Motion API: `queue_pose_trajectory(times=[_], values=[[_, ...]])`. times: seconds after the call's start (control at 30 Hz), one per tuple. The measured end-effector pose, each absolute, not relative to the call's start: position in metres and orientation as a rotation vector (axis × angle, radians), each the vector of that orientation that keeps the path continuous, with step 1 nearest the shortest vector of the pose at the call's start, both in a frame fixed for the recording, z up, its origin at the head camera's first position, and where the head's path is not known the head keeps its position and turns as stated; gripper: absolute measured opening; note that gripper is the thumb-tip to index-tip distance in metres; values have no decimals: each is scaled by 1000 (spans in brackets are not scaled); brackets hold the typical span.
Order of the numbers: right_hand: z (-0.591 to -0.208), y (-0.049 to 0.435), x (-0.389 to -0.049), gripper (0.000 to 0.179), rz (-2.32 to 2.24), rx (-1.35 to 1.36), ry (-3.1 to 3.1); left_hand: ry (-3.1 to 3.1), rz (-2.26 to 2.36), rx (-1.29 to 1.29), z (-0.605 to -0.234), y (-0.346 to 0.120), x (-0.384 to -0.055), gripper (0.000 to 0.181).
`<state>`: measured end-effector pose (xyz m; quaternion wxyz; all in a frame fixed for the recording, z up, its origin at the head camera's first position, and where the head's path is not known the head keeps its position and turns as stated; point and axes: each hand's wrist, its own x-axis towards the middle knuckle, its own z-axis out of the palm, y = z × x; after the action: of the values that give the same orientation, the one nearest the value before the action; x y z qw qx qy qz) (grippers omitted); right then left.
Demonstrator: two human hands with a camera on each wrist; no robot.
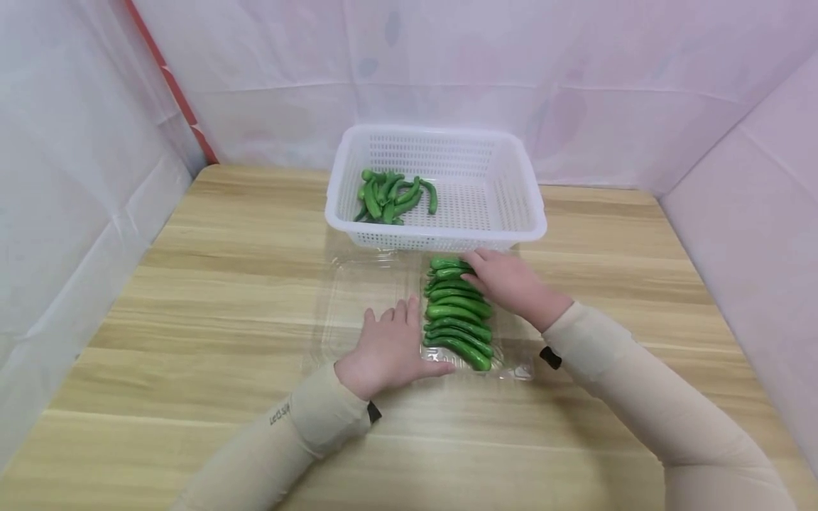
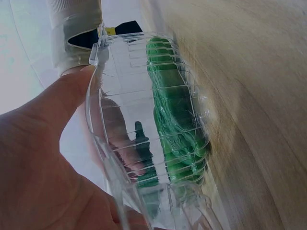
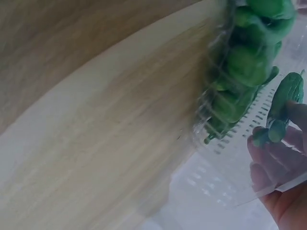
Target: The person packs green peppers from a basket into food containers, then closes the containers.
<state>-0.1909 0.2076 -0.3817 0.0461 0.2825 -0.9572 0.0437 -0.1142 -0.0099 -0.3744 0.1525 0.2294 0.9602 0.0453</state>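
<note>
A clear plastic clamshell box [image 1: 339, 284] lies unfolded on the table, its lid half to the left. In its right half, long green chili peppers [image 1: 456, 312] lie side by side in a stacked column. My left hand [image 1: 393, 348] touches the box with spread, straight fingers along the middle fold, the thumb at the front rim [image 2: 93, 110]. At the far end of the column, my right hand [image 1: 505, 280] pinches a green chili pepper [image 3: 287, 98] between thumb and fingers, over the box. In the head view the right fingers partly hide that pepper.
Behind the box stands a white perforated plastic basket [image 1: 533, 206], with a pile of loose green chili peppers [image 1: 390, 195] in its left part. The wooden table [image 1: 211, 284] is bounded by pale draped sheets [image 1: 447, 57] at the back and sides.
</note>
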Motion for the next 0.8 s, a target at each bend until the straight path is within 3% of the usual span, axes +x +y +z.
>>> queue_pose_trajectory(times=[0.43, 0.7, 0.8], values=[[-394, 212, -198, 25, -68, 862, -2803, 2745, 162, 648, -377, -10, -114, 119], [-389, 216, -199, 11, 233, 972, -2419, 2753, 173, 649, -377, -9, -114, 120], [-383, 220, -203, 20, 285, 899, -2387, 2773, 173, 659, -377, -10, -114, 120]])
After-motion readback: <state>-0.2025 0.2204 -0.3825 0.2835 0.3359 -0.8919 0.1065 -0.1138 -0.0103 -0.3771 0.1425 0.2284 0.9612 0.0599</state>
